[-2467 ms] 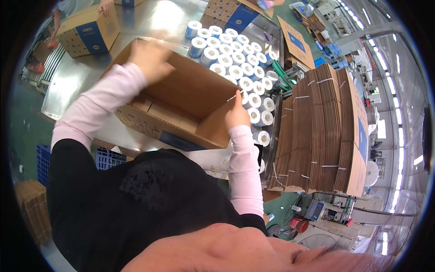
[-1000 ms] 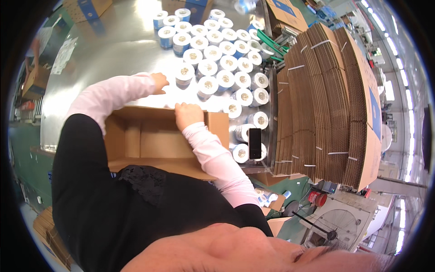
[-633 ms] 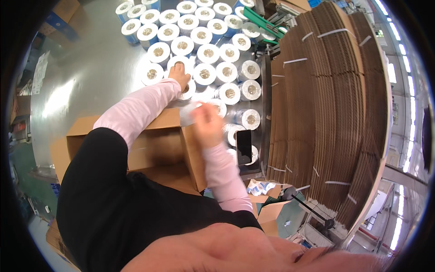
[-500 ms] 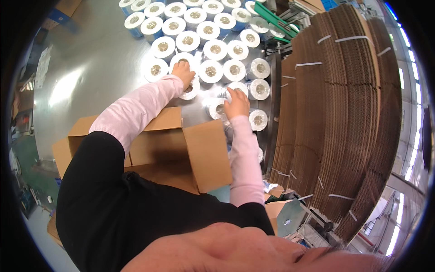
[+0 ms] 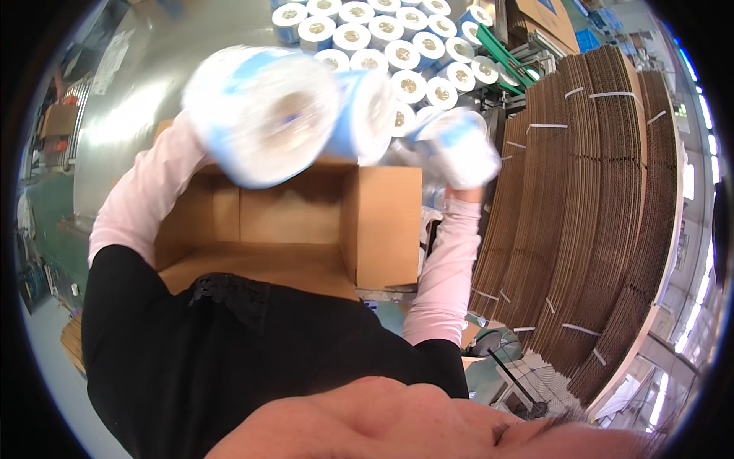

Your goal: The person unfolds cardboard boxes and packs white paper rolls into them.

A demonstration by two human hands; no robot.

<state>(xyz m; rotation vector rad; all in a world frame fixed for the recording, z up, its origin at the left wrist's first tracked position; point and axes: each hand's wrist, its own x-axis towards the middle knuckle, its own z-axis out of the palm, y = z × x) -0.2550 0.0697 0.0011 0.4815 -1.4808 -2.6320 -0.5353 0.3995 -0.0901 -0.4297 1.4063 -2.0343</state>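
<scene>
Three wrapped paper rolls in white and blue film are up off the table in a sideways row, blurred by motion. The left roll looks largest, its cardboard core facing up. My left hand is hidden behind it, with the pink sleeve leading there. Beside it is the middle roll; what supports it is hidden. My right hand is closed under the right roll, most of its fingers covered. Right below the rolls, in front of my body, an open cardboard box shows its inner walls and bottom.
Many more rolls stand upright on the shiny metal table at the far side. A tall stack of flattened cardboard lies to the right. Green rails stand beyond the rolls' right edge.
Both hands were on top of standing rolls; now rolls are lifted from the table and brought nearer, over the box's far edge. My left hand moved left, my right hand to the right.
</scene>
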